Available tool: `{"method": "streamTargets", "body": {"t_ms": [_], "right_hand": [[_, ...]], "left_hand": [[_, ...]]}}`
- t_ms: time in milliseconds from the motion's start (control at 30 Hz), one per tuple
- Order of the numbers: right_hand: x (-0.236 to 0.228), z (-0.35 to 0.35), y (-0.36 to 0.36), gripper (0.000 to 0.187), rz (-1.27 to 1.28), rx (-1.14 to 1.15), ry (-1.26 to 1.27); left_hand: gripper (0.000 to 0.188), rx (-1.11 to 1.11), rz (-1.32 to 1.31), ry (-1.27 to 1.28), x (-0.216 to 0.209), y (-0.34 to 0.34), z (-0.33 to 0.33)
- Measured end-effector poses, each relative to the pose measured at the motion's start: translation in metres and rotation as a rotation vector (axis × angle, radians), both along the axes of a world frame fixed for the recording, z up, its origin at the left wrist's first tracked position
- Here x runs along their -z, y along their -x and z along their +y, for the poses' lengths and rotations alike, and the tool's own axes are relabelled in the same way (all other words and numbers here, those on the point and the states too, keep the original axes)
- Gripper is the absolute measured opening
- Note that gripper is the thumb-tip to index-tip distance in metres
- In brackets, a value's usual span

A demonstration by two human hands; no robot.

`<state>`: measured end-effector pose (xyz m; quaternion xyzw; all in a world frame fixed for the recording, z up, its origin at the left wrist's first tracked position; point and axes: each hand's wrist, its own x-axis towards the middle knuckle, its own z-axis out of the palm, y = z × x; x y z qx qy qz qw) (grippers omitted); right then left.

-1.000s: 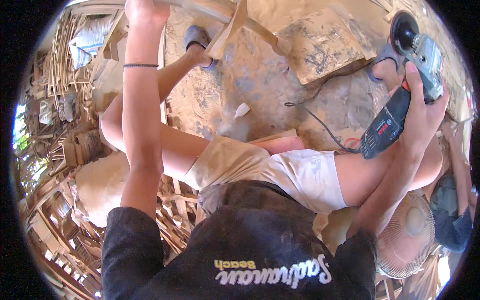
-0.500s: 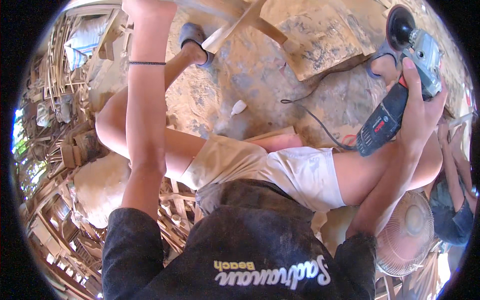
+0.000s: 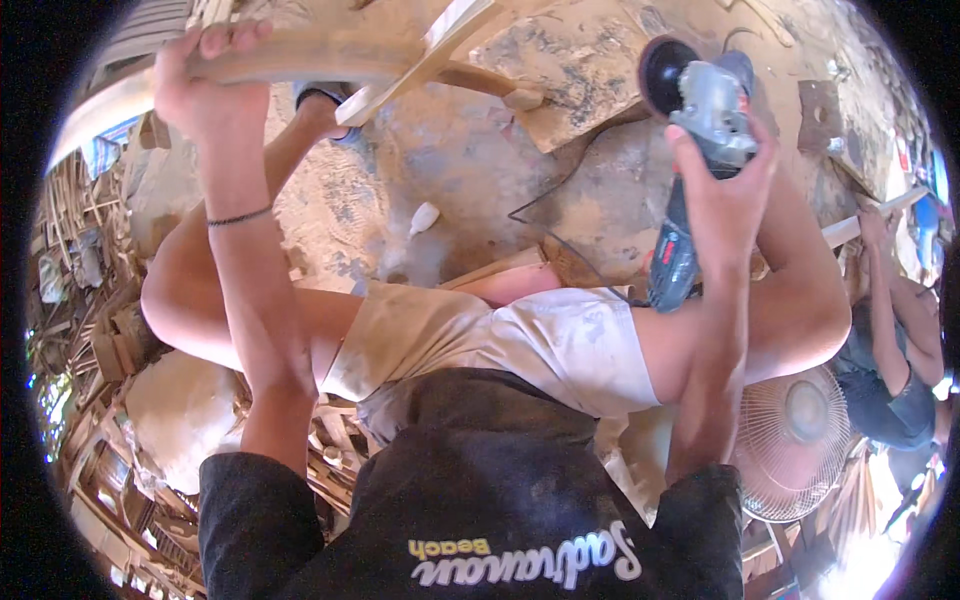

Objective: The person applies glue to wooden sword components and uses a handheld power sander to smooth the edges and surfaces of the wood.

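Dusty workshop floor: wood and grinder held apart

Left hand curled round long pale-brown wooden frame, left of black-and-grey angle grinder with round dark disc. Right hand wrapped round grinder body. Step, by judgement: positioning, disc clear of wood. Disc contact would call for firm left grip. Thin dark cable loops left of grinder, could snag; round wire-cage fan below grinder.

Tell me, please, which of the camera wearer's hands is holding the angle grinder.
The right hand: it grips the grey-headed angle grinder, whereas the left hand has its fingers over a wooden piece.
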<state>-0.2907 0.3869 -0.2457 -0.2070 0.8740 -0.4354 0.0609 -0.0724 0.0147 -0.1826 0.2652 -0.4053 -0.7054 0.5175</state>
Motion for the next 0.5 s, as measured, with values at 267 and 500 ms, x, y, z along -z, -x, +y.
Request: {"method": "streamTargets", "body": {"t_ms": [267,500], "right_hand": [[0.045,-0.021,-0.029,0.083,-0.015,-0.072,-0.158],[0.06,-0.046,-0.042,0.083,-0.247,-0.116,-0.211]], "left_hand": [[0.02,0.011,0.022,-0.002,0.01,-0.024,0.003],[0.013,0.12,-0.064,0.146,0.014,-0.034,-0.008]]}}
